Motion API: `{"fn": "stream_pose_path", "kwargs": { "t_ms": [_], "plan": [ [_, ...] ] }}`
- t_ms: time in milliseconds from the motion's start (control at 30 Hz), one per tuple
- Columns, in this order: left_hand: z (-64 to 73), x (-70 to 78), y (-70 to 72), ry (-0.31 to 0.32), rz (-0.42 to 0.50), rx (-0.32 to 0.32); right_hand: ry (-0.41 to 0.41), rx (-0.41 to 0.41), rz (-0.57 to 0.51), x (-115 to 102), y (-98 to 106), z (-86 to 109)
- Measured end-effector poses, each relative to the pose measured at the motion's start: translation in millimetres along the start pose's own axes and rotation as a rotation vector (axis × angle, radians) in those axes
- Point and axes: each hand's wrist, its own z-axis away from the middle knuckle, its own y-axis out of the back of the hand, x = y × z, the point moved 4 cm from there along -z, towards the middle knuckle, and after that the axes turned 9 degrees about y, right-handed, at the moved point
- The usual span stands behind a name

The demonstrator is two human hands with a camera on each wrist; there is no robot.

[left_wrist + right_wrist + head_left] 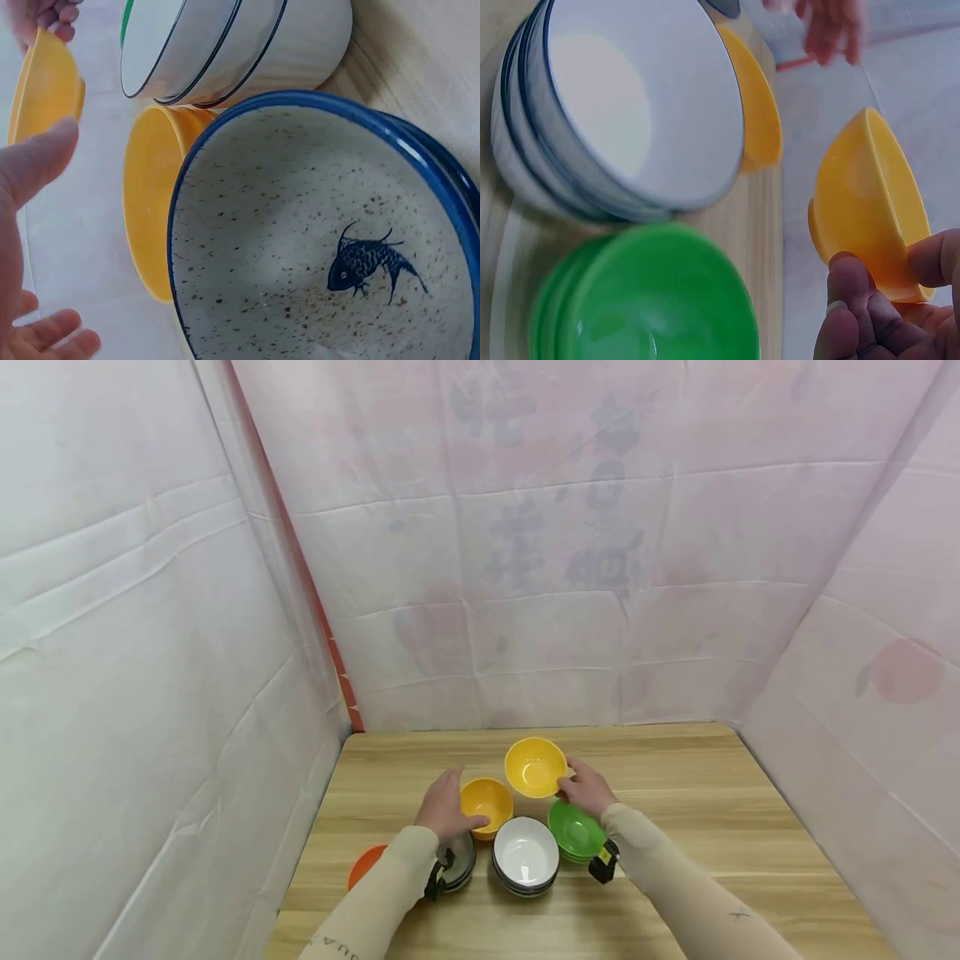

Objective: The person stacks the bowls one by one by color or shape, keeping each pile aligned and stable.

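Note:
My right hand [587, 788] pinches the rim of a yellow bowl [536, 767] and holds it raised behind the other bowls, tilted in the right wrist view. My left hand [444, 808] hovers with spread fingers at the left side of a stack of yellow bowls [486, 806]. In the left wrist view nothing lies between its thumb [45, 161] and fingers. Just below that hand stands a stack of speckled bowls [300, 225] with blue rims and a dark fish drawn inside, partly hidden by the left wrist in the head view.
White bowls [527, 852] with dark rims are stacked at the front middle. To their right stand stacked green bowls [576, 831], partly behind the right wrist. An orange bowl [365, 863] is half covered by the left forearm. Pale cloth walls enclose the wooden table [675, 760].

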Motion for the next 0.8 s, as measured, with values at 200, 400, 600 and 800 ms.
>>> {"fn": "stream_pose_path", "kwargs": {
  "t_ms": [200,400,600,800],
  "plan": [
    [2.3,11.5,3.3,-0.052,-0.012,-0.019,0.003,-0.041,0.019,-9.1,-30.2,-0.8],
    [1.0,17.9,1.6,-0.122,0.010,-0.011,0.061,-0.087,0.080,-16.4,-52.3,-3.0],
    [-1.4,15.8,-2.4,-0.164,0.018,0.022,0.078,-0.115,0.101,-22.5,-66.0,-4.3],
    [-1.6,9.1,-3.3,-0.131,0.008,0.052,0.088,-0.121,0.133,-24.1,-71.1,-4.5]
  ]
}}
